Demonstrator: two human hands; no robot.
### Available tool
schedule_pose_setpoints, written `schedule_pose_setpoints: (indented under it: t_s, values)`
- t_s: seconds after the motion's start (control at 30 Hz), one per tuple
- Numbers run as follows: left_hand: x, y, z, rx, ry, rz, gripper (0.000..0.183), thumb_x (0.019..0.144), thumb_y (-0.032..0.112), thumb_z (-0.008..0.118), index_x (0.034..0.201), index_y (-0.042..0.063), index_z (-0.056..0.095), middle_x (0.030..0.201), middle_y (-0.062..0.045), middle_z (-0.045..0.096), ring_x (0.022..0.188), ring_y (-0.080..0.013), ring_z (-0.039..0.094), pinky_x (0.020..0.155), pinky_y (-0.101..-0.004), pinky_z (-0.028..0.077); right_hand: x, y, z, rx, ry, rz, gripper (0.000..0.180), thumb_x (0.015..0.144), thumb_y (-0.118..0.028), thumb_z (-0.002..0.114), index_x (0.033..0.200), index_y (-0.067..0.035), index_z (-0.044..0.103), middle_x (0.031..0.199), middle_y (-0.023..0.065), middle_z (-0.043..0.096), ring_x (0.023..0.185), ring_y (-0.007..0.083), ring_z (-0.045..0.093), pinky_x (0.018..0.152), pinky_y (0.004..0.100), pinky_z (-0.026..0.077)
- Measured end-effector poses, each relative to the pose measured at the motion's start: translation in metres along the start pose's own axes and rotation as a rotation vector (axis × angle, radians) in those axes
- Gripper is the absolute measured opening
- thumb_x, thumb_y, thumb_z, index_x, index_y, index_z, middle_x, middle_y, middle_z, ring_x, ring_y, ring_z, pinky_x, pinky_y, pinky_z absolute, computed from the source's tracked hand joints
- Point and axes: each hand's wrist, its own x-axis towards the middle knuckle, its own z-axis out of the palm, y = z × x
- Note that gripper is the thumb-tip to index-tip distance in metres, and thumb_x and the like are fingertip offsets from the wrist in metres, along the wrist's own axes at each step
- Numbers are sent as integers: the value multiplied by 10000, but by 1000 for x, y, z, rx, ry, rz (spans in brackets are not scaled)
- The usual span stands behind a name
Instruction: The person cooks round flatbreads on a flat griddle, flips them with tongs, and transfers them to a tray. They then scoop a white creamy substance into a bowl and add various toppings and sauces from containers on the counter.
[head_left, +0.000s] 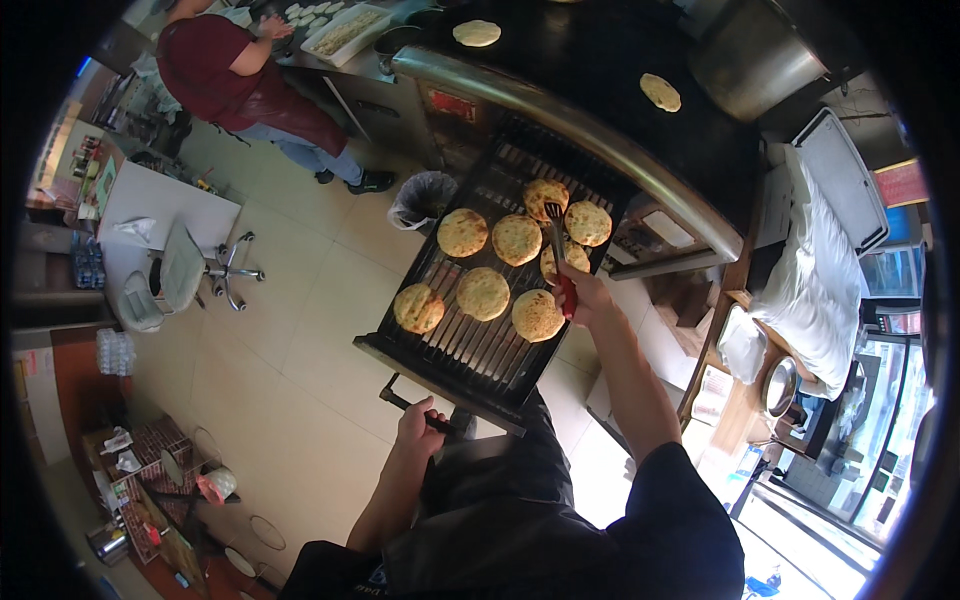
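Several round browned flatbreads (517, 240) lie on the slatted rack of a pulled-out oven drawer (469, 364). My left hand (421, 429) is closed around the black bar handle (397, 397) on the drawer's front. In my right hand (583, 295) is the red handle of a slotted metal turner (556, 232). The turner's head is over the flatbread (545, 199) near the back of the rack; whether it touches is unclear. Beneath the turner's shaft and my fingers, another flatbread (553, 262) is partly hidden.
Above the drawer is a dark griddle (570, 67) with pale flatbreads (476, 33) and a large metal pot (757, 60). A co-worker (225, 75) stands at the upper-left counter. A lined bin (422, 199) is beside the drawer, an office chair (184, 266) farther left. Shelving with trays (742, 343) is right.
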Motion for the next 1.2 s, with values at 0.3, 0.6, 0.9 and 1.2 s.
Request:
schedule_pose_setpoints:
  t_s: [0.3,0.6,0.9,1.2]
  values:
    - [-3,0,1,-19,12,-10,169,1065,178,616,972,115,490,753,-28,485,715,-217,468,736,-420,450,-32,-6,7,-598,86,-304,325,1087,-271,646,1375,-121,637,965,50,683,723,98,584,546,305,501]
    - [6,-1,0,5,28,14,177,1028,155,650,960,121,490,752,-31,469,711,-223,475,718,-418,449,-131,97,-20,-1975,270,-1366,494,927,-119,699,1417,-179,680,1058,52,701,831,238,683,720,378,571]
    - [3,-1,4,-1,23,30,197,1002,117,670,958,121,479,772,-25,455,716,-209,457,709,-383,446,-170,134,-50,-2219,117,-1040,565,910,-156,703,1470,-152,633,1097,57,655,880,259,677,770,393,589]
    - [15,-3,-3,-8,-17,45,186,1010,119,663,949,129,488,775,-22,459,717,-209,447,715,-386,441,-166,125,-33,-1362,76,-293,513,965,-281,774,1412,-71,634,865,61,663,740,169,659,722,375,559]
